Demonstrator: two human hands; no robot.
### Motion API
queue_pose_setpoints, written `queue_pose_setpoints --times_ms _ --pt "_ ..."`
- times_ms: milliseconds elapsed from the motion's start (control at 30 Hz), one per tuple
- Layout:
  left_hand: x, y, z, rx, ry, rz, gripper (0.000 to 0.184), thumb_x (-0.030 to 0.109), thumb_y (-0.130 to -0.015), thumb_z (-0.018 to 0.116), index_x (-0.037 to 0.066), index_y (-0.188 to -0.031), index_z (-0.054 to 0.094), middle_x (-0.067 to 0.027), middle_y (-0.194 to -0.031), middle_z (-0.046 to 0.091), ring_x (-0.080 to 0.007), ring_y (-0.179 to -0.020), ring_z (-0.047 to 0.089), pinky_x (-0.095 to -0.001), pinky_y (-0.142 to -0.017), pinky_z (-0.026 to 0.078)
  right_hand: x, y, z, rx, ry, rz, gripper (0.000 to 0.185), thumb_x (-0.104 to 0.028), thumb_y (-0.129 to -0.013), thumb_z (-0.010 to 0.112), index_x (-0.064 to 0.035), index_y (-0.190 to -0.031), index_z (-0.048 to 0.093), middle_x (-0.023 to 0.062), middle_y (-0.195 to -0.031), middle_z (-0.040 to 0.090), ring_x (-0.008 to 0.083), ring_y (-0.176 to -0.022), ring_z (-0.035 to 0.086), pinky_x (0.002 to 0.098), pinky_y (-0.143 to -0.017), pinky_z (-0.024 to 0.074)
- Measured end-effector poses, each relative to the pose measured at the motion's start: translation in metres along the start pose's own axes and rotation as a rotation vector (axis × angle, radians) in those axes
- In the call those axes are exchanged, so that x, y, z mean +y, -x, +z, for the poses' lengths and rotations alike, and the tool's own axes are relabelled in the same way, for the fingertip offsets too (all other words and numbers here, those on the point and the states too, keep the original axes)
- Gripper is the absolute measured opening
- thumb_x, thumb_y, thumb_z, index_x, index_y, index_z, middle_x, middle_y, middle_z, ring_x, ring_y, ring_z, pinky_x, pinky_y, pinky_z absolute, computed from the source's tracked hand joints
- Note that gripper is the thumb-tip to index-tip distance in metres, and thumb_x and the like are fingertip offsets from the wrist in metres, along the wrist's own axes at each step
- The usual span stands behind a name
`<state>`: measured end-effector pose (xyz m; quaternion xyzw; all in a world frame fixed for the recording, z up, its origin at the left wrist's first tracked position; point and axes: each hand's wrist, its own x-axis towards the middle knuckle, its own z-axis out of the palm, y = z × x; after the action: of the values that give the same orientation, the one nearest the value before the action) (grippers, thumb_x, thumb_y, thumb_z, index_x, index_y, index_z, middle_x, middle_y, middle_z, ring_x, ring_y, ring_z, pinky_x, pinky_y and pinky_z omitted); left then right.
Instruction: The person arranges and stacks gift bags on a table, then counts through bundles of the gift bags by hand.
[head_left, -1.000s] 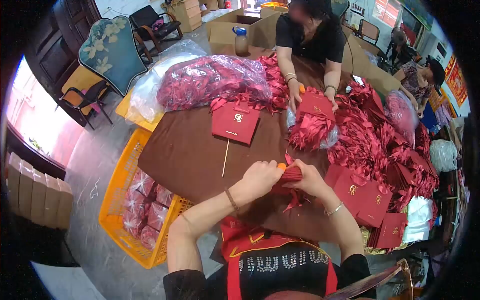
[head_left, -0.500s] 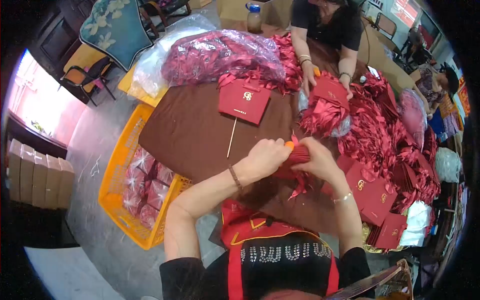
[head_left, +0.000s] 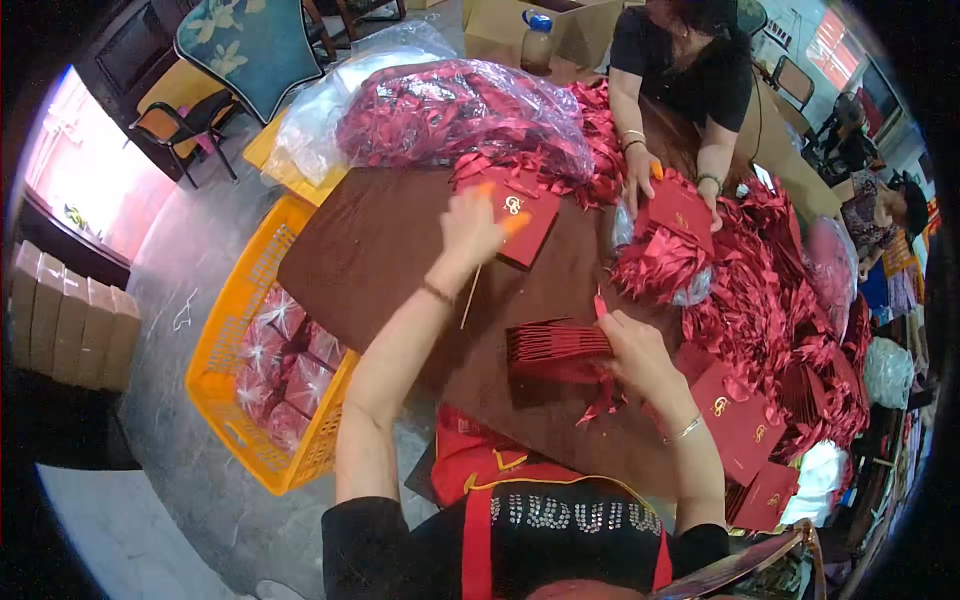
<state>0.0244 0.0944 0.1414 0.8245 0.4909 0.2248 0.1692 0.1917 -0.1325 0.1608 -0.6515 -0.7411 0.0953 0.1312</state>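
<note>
My left hand (head_left: 474, 232), with orange finger covers, is over the near left part of a red paper bag (head_left: 528, 222) with a gold logo and ribbons. Motion smears its fingers, so I cannot tell if they touch the bag. A thin pale stick (head_left: 470, 297) lies just below that hand. My right hand (head_left: 640, 352) grips the right end of a stack of flat red paper bags (head_left: 556, 342), whose layered edges face up. Loose red ribbon (head_left: 603, 398) hangs out beside the stack.
Across the brown-covered table (head_left: 350, 235), a person (head_left: 690, 60) holds red bags (head_left: 672, 215). A plastic-wrapped red bundle (head_left: 450, 115) lies at the back. Ribboned bags (head_left: 745, 265) pile up at right. An orange crate (head_left: 215, 365) with wrapped red packs stands at left.
My left hand has left the stack and moved up and left to the bag with the gold logo. My right hand stays at the stack, now more exposed to view.
</note>
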Motion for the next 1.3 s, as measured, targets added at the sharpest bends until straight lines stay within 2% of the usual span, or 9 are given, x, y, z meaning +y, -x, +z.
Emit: queue_pose_setpoints --times_ms 100,233,433,633,700,900,1100,1167,1300 --pt "-0.041 -0.023 0.034 -0.187 -0.112 -0.314 0.095 0.060 -0.064 0.068 -0.001 -0.129 0.035 -0.0198 -0.121 0.049 -0.0358 -0.113 0.047 -0.0474 -0.089 0.039 -0.001 0.000 0.000 0.016 0.031 -0.017 0.039 -0.011 -0.061 0.073 -0.0053 -0.088 0.044 0.0139 -0.083 0.053 0.0338 -0.078 0.056 0.0424 -0.064 0.0466" --pt "-0.039 -0.032 0.056 -0.121 -0.262 -0.355 0.094 0.057 -0.059 0.074 0.002 -0.126 0.037 -0.0147 -0.115 0.050 -0.0321 -0.111 0.047 -0.0470 -0.086 0.040 0.002 0.002 0.004 0.019 0.033 0.005 0.040 -0.012 -0.062 0.073 -0.0057 -0.088 0.044 0.0134 -0.082 0.053 0.0330 -0.076 0.057 0.0419 -0.063 0.0469" --pt "-0.039 -0.049 0.049 -0.185 -0.009 -0.672 0.086 0.043 -0.055 0.082 0.004 -0.121 0.043 -0.0161 -0.119 0.051 -0.0337 -0.114 0.047 -0.0466 -0.089 0.040 0.001 0.004 0.004 0.052 0.039 -0.021 0.043 -0.016 -0.062 0.075 -0.0055 -0.089 0.043 0.0130 -0.083 0.053 0.0324 -0.078 0.057 0.0414 -0.062 0.0469" --pt "-0.056 -0.054 0.057 -0.054 0.123 -0.692 0.075 0.033 -0.058 0.081 0.006 -0.119 0.046 -0.0174 -0.115 0.058 -0.0342 -0.111 0.052 -0.0470 -0.089 0.040 0.002 0.006 0.007 0.076 -0.021 -0.001 0.041 -0.014 -0.061 0.074 -0.0068 -0.092 0.048 0.0115 -0.082 0.052 0.0330 -0.077 0.056 0.0423 -0.064 0.0453" --pt "-0.070 -0.060 0.056 -0.007 0.324 -0.521 0.066 0.029 -0.059 0.080 0.004 -0.113 0.052 -0.0190 -0.110 0.059 -0.0325 -0.106 0.056 -0.0423 -0.087 0.043 0.004 0.006 0.011 0.071 0.039 0.005 0.041 -0.016 -0.062 0.073 -0.0065 -0.092 0.047 0.0121 -0.083 0.052 0.0331 -0.078 0.056 0.0423 -0.064 0.0455" --pt "-0.038 -0.060 0.008 -0.001 0.178 -0.416 0.052 0.025 -0.062 0.078 0.012 -0.109 0.058 -0.0137 -0.105 0.063 -0.0311 -0.100 0.058 -0.0404 -0.083 0.046 0.001 0.006 0.008 0.143 0.010 -0.040 0.035 -0.005 -0.062 0.066 -0.0061 -0.088 0.043 0.0126 -0.079 0.052 0.0326 -0.074 0.057 0.0420 -0.060 0.0469" --pt "0.042 0.013 -0.043 -0.035 -0.118 0.386 0.047 0.020 -0.069 0.071 0.011 -0.112 0.055 -0.0131 -0.095 0.063 -0.0299 -0.087 0.061 -0.0411 -0.074 0.047 0.001 0.009 0.007 0.109 0.023 -0.025 0.044 -0.007 -0.059 0.071 -0.0071 -0.096 0.047 0.0108 -0.083 0.053 0.0304 -0.075 0.058 0.0403 -0.062 0.0482" --pt "0.053 0.037 -0.032 -0.164 -0.329 0.532 0.048 0.019 -0.071 0.069 0.014 -0.116 0.054 -0.0112 -0.095 0.061 -0.0306 -0.087 0.059 -0.0414 -0.074 0.048 -0.001 0.007 0.003 0.117 0.005 -0.028 0.047 -0.008 -0.059 0.072 -0.0073 -0.098 0.047 0.0104 -0.084 0.053 0.0300 -0.075 0.058 0.0401 -0.063 0.0484" --pt "0.056 0.052 -0.024 -0.212 -0.313 0.565 0.059 0.017 -0.070 0.070 0.016 -0.125 0.048 -0.0099 -0.096 0.058 -0.0312 -0.087 0.058 -0.0417 -0.073 0.048 0.002 0.007 0.007 0.107 0.005 -0.044 0.050 -0.009 -0.058 0.074 -0.0076 -0.101 0.048 0.0102 -0.085 0.053 0.0299 -0.077 0.058 0.0404 -0.064 0.0487"
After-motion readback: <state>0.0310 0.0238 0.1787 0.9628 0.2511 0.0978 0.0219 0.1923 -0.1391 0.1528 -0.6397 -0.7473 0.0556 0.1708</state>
